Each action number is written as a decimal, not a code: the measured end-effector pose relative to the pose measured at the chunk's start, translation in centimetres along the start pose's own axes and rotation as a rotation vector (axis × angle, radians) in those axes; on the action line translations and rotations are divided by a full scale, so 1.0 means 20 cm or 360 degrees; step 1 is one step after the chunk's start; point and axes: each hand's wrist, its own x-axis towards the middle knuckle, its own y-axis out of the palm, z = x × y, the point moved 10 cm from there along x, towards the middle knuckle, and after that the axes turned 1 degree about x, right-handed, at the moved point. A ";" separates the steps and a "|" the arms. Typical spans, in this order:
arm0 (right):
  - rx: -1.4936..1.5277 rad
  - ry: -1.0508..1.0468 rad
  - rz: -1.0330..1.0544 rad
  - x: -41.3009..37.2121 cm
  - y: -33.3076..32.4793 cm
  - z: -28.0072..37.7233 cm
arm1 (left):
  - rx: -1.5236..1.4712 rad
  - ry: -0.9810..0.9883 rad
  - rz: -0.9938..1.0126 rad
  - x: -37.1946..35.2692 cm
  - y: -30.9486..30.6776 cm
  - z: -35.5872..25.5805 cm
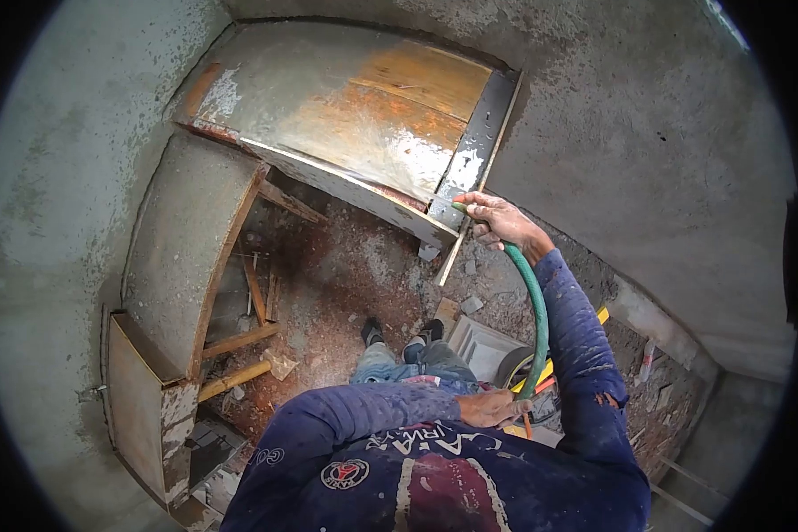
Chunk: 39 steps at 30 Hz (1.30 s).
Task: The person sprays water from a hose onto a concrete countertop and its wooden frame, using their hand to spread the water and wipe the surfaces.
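Observation:
A green hose curves up along my right forearm. My right hand is closed around it near its end, with the tip pointing left over the corner of the wooden formwork. A faint stream of water seems to leave the tip across the wet boards. Lower down, close to my waist, my left hand grips the same hose. The raised slab form has wet, shiny wooden planks on its right and a grey, cement-smeared surface on its left. A dark wet strip runs along its right edge.
A lower formwork panel curves down on the left, with wooden props beneath. Rubble covers the floor around my feet. A pale panel lies by my right foot. Rough plastered walls enclose the space.

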 end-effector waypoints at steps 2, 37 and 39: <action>-0.0031 0.0065 0.0045 -0.05 -0.05 -0.04 | -0.0006 -0.0022 0.0089 0.02 0.04 0.04; 0.0080 -0.0276 0.0087 0.20 0.14 0.24 | -0.0084 -0.0190 -0.0289 0.06 -0.14 0.11; 0.0102 -0.0264 -0.0027 0.19 0.07 0.22 | -0.0149 -0.0103 -0.0259 0.07 -0.13 0.15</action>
